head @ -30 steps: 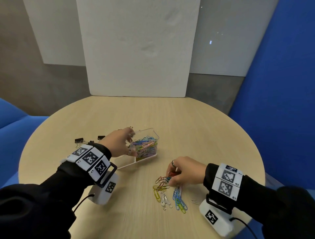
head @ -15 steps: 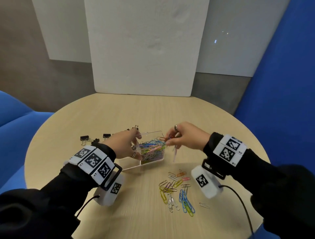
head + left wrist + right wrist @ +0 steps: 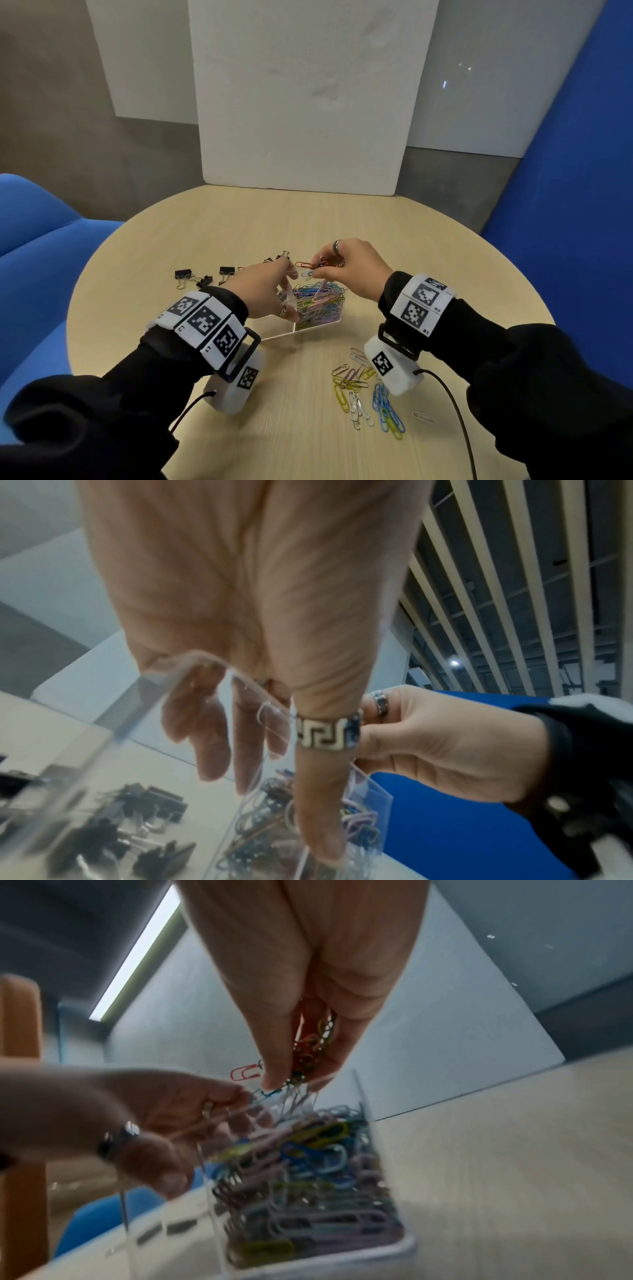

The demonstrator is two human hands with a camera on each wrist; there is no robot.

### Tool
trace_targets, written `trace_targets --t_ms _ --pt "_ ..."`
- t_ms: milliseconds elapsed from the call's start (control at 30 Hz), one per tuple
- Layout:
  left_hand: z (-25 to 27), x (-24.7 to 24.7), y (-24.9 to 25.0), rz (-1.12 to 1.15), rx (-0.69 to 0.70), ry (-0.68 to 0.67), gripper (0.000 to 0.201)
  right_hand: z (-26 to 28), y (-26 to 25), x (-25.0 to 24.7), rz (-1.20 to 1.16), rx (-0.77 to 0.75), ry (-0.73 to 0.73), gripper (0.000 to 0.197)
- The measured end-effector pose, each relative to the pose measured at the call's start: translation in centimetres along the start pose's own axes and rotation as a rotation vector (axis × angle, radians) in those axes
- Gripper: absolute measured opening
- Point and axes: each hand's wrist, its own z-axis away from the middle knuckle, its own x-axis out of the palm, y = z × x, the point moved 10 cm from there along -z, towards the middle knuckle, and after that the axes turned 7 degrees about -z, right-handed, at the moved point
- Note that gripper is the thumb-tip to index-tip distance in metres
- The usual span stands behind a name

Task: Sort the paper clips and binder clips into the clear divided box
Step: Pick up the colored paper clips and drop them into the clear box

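Note:
The clear divided box (image 3: 274,329) stands mid-table, its right compartment packed with coloured paper clips (image 3: 318,303). My left hand (image 3: 286,291) grips the box's clear wall, fingers curled over the rim and ringed thumb (image 3: 325,750) on the near side. Just above the filled compartment, my right hand (image 3: 322,269) pinches a bunch of paper clips (image 3: 308,1047), some dangling toward the box (image 3: 359,1123). More loose paper clips (image 3: 370,394) lie on the table in front. Black binder clips (image 3: 205,275) lie left of the box, and others (image 3: 137,831) show through its clear wall.
The round wooden table (image 3: 445,274) has a white foam board (image 3: 301,102) leaning at its far edge. A blue seat (image 3: 34,240) is on the left and a blue panel (image 3: 565,171) on the right. One silver paper clip (image 3: 423,416) lies apart at the front right.
My right hand left the loose pile with a bunch of paper clips and rose to just above the box. My left hand stayed on the box wall.

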Motion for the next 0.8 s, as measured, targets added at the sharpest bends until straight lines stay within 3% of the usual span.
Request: trace_targets --t_ms 267,367,500,633,800 --pt "-0.1 0.1 -0.1 0.007 0.001 -0.004 0.068 1.4 -0.5 0.1 0.088 -0.093 -0.068 0.035" --pt "-0.1 0.1 -0.1 0.015 0.002 -0.006 0.068 1.8 -1.2 -0.7 0.092 -0.150 -0.059 0.032" --pt "-0.1 0.1 -0.2 0.025 0.000 -0.006 0.068 2.2 -1.1 -0.4 0.302 -0.177 -0.110 0.021" --pt "0.0 0.1 -0.1 0.025 -0.003 -0.003 0.068 2.7 0.1 1.5 0.469 -0.150 -0.225 0.033" --pt "0.0 0.1 0.0 0.025 -0.012 -0.005 0.067 2.0 -0.6 0.2 0.353 -0.164 -0.080 0.033"
